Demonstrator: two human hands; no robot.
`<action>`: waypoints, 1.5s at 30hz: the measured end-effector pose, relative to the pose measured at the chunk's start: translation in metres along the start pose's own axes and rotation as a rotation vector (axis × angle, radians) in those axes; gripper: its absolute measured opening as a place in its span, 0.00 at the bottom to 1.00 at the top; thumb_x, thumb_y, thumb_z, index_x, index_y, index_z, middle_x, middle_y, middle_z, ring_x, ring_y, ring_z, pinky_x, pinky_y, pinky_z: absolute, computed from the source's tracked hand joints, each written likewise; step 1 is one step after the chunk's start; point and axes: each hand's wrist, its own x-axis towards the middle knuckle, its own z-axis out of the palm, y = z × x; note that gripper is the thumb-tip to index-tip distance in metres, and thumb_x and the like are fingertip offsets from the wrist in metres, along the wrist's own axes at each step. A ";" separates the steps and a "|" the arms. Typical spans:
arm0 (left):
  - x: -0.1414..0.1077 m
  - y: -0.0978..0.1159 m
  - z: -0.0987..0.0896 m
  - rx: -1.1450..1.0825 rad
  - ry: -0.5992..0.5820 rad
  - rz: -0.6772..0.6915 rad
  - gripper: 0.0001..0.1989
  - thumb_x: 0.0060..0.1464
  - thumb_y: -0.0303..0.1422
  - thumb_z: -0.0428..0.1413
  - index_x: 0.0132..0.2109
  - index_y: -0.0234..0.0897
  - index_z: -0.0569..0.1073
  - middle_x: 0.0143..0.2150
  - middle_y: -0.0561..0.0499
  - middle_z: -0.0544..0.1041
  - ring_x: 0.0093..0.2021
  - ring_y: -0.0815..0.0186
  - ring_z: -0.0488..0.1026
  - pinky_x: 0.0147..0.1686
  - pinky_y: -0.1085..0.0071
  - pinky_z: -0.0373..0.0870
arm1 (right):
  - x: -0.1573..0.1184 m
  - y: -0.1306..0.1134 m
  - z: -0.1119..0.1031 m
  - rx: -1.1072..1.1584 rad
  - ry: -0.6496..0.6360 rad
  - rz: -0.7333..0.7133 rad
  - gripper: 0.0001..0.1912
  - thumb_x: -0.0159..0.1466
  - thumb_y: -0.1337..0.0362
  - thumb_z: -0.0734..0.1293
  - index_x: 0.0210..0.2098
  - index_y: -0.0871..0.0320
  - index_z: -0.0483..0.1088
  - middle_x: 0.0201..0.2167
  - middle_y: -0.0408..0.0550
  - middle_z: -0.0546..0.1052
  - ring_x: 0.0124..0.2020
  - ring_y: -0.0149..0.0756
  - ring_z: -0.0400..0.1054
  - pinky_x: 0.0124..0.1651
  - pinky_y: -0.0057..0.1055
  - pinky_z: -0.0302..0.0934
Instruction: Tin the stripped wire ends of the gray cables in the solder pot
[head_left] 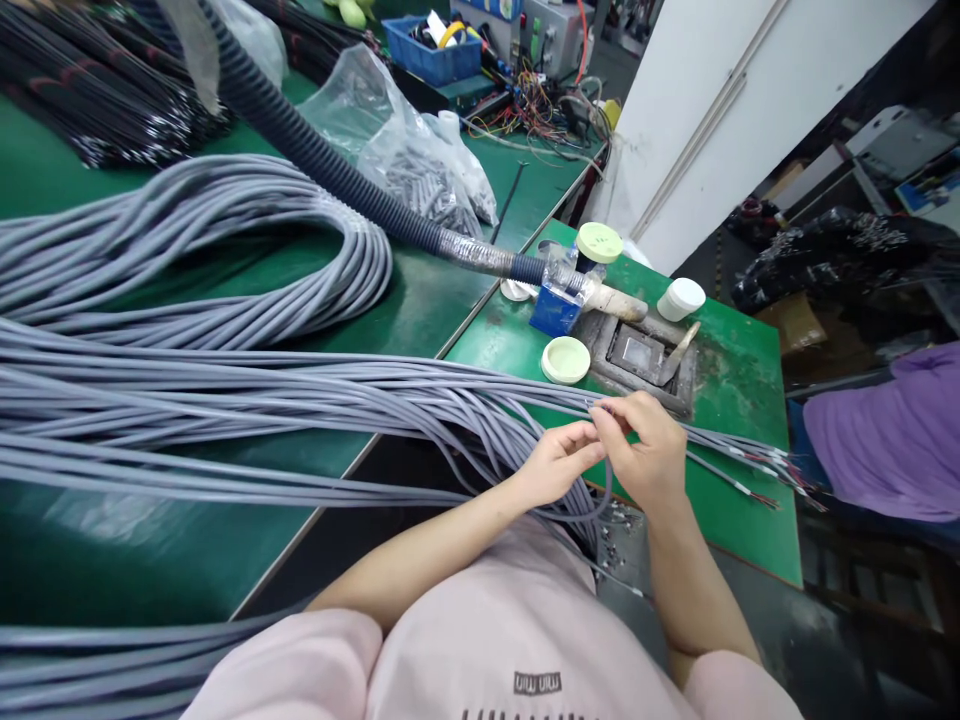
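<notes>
My left hand (pixel 559 462) and my right hand (pixel 646 450) meet fingertip to fingertip over the front edge of the small green table. Both are closed in a pinch at the end of a grey cable (pixel 608 488), which curves down beneath them. Thin wire ends show slightly at the fingertips, mostly hidden by the fingers. A thick bundle of grey cables (pixel 420 395) runs from the left, passing behind and under my hands. Several stripped cable ends with coloured wires (pixel 780 462) lie to the right of my right hand.
Beyond my hands sits a solder pot (pixel 637 352) with a scraper (pixel 681 352) on it. An extraction hose (pixel 360 190) reaches over it. A pale round lid (pixel 566 360) and a white tub (pixel 681 298) stand nearby. A person in a purple top (pixel 889 435) is at right.
</notes>
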 end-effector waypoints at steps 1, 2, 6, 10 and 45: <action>-0.002 -0.001 0.000 0.055 -0.009 0.020 0.17 0.55 0.46 0.59 0.39 0.33 0.76 0.36 0.48 0.76 0.39 0.63 0.72 0.43 0.69 0.67 | 0.001 -0.003 0.001 0.021 0.024 0.011 0.04 0.63 0.64 0.67 0.32 0.53 0.75 0.26 0.45 0.74 0.28 0.36 0.66 0.34 0.35 0.60; -0.004 -0.002 0.000 0.124 -0.021 0.041 0.16 0.56 0.45 0.58 0.38 0.34 0.76 0.36 0.48 0.77 0.38 0.64 0.72 0.43 0.69 0.67 | 0.003 -0.006 0.000 0.053 0.062 0.033 0.07 0.64 0.64 0.67 0.30 0.53 0.75 0.25 0.45 0.73 0.27 0.35 0.66 0.32 0.35 0.60; -0.009 -0.001 -0.001 0.311 -0.099 0.052 0.15 0.58 0.43 0.57 0.36 0.34 0.74 0.37 0.46 0.78 0.39 0.64 0.73 0.44 0.70 0.67 | 0.011 -0.015 -0.020 0.163 0.407 0.077 0.06 0.61 0.66 0.70 0.27 0.55 0.75 0.21 0.41 0.70 0.23 0.32 0.63 0.27 0.32 0.55; -0.008 -0.001 -0.003 0.144 -0.008 0.029 0.15 0.59 0.43 0.56 0.34 0.33 0.70 0.38 0.45 0.78 0.39 0.65 0.74 0.43 0.70 0.68 | 0.012 -0.007 -0.034 0.181 0.302 0.073 0.03 0.59 0.67 0.71 0.29 0.55 0.77 0.22 0.40 0.71 0.24 0.29 0.63 0.27 0.29 0.56; -0.005 0.022 -0.023 -0.646 0.011 -0.265 0.14 0.48 0.36 0.67 0.35 0.29 0.77 0.27 0.50 0.75 0.28 0.72 0.72 0.35 0.76 0.69 | -0.031 0.013 0.000 0.025 -0.030 -0.429 0.25 0.59 0.79 0.66 0.53 0.52 0.72 0.47 0.52 0.75 0.49 0.45 0.68 0.51 0.47 0.65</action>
